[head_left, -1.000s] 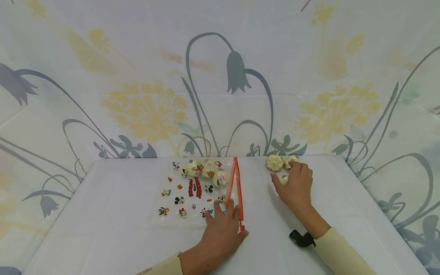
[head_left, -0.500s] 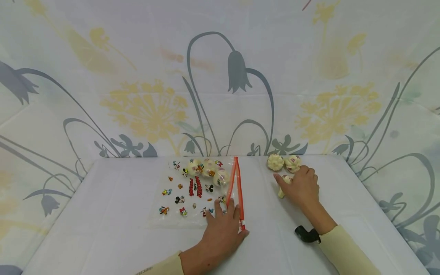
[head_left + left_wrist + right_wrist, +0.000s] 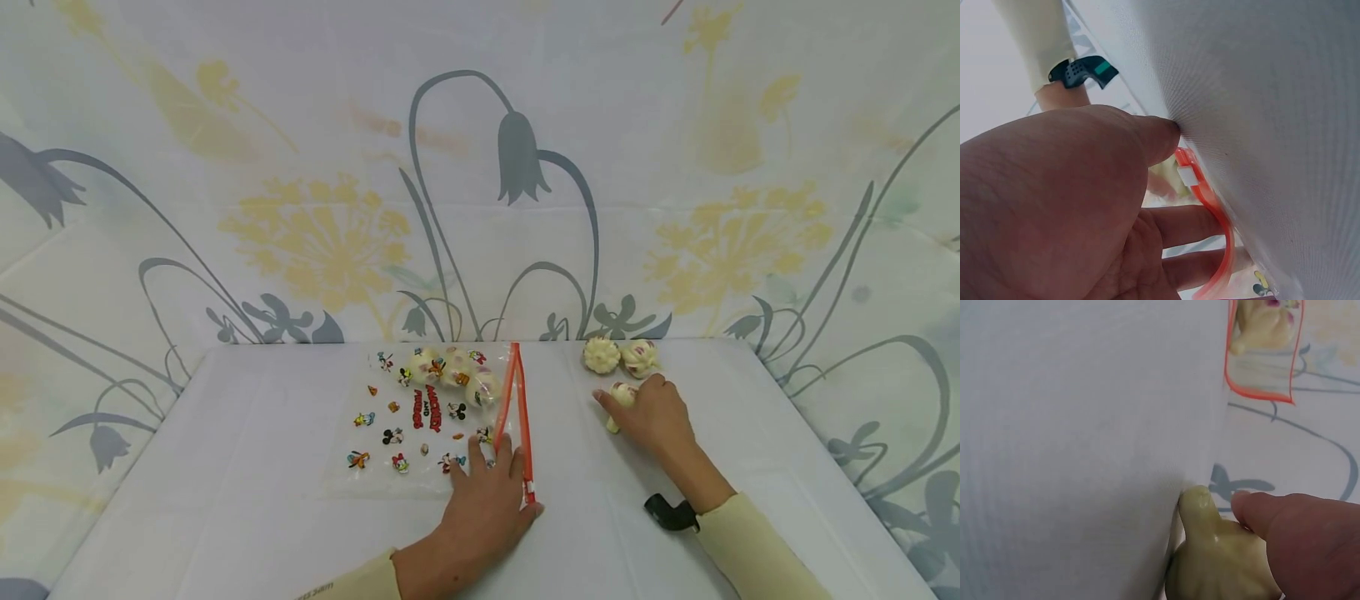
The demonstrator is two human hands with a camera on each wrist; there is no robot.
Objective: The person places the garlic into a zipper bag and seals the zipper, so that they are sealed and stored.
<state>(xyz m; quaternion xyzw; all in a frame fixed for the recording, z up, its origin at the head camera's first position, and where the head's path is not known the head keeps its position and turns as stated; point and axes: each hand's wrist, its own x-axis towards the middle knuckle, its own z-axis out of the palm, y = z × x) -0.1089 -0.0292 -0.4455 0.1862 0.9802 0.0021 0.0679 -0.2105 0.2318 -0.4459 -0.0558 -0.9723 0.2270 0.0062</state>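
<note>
A clear zip bag [image 3: 375, 483] with printed cartoon figures and a red zip edge lies flat on the white table. Inside its far part are several garlic bulbs [image 3: 482, 387]. My left hand [image 3: 483, 508] rests spread on the bag's near right corner, thumb beside the red edge; the left wrist view shows the white slider [image 3: 1188, 175] by that thumb. On the right, my right hand [image 3: 656, 421] holds a pale garlic bulb [image 3: 1219, 562], thumb across it and fingers at its right side. Its stem points towards me; the fingertips are hidden in the right wrist view.
Two more garlic bulbs, a rounded one [image 3: 602, 356] and a purple-marked one [image 3: 640, 358], lie at the table's far edge just beyond my right hand. A flower-patterned cloth [image 3: 480, 208] rises behind the table [image 3: 247, 433]. A black band [image 3: 670, 512] sits on my right wrist.
My right hand has drawn back slightly right and nearer from the far purple-marked bulb, and is now at the nearest bulb, whose stem has come into view. The left hand and bag stay put.
</note>
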